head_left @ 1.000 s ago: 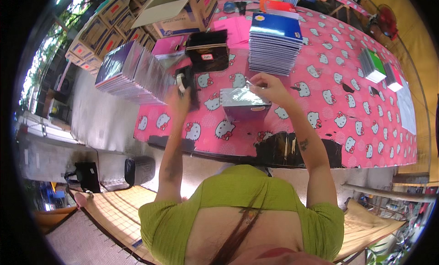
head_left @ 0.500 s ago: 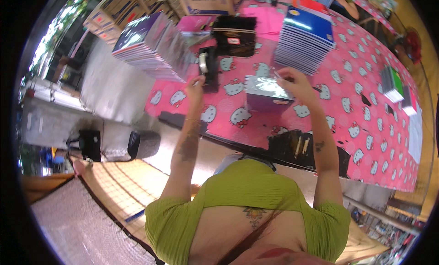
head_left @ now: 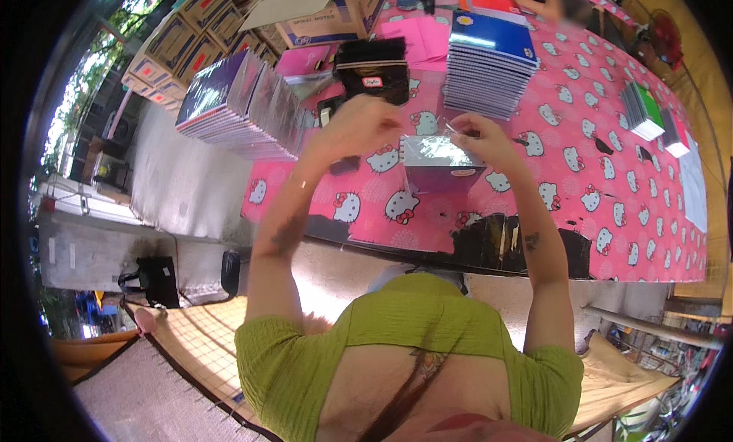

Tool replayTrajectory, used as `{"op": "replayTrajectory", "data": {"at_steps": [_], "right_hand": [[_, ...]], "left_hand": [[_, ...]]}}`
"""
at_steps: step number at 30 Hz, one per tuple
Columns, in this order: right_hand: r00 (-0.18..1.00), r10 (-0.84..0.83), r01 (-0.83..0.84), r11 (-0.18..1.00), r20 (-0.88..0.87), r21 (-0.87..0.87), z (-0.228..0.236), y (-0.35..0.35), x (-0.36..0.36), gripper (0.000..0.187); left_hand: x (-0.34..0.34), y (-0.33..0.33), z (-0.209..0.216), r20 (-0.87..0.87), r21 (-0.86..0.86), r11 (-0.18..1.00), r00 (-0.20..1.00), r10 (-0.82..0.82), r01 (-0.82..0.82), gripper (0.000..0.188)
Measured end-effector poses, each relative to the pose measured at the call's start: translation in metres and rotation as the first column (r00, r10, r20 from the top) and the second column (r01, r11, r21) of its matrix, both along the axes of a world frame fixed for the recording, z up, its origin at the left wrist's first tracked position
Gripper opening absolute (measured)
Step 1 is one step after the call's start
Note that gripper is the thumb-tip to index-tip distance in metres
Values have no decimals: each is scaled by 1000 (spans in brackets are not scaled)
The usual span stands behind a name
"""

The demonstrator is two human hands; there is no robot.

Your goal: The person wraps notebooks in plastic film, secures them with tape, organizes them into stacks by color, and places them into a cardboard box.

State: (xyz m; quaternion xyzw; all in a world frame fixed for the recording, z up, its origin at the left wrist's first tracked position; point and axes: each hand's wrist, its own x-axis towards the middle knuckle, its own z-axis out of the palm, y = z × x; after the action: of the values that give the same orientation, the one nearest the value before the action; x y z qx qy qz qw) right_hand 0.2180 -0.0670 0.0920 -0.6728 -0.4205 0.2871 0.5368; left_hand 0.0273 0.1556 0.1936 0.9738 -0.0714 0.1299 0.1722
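Now that the left hand [head_left: 363,127] has swung inward from the tape dispenser [head_left: 345,166], both hands flank the notebook stack [head_left: 443,176]: right hand [head_left: 482,141] grip pinching clear film [head_left: 446,127], left grip unclear.

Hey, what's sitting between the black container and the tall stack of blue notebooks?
In the head view, flat pink sheets lie between the black container and the blue notebooks, with pink printed tablecloth showing nearer the person.

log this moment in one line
left hand: partly hiding tape dispenser; right hand: pinching clear film at notebook stack; blue notebooks: stacked behind
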Motion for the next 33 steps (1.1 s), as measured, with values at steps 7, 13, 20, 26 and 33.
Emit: {"op": "replayTrajectory", "data": {"at_steps": [7,13,20,26,33], "right_hand": [[997,45,-48,997,-66,-54,13,1,-10,44],[997,-62,68,991,-51,117,8,-9,-22,65],[958,-191,230,957,-213,177,-81,-49,-55,72],[987,-55,113,909,-152,401,3,3,-61,72],[981,-182,134,890,70,437,45,7,-82,48]], "left_hand": [[139,42,-87,-706,-491,842,463,-536,224,45],[82,45,-208,-651,-757,283,640,-407,-589,68],[-34,-24,-196,-237,-886,402,971,37,-232,83],[-62,-38,-77,270,-901,426,879,394,86,84],[-123,79,90,536,-842,539,79,840,-21,77]]}}
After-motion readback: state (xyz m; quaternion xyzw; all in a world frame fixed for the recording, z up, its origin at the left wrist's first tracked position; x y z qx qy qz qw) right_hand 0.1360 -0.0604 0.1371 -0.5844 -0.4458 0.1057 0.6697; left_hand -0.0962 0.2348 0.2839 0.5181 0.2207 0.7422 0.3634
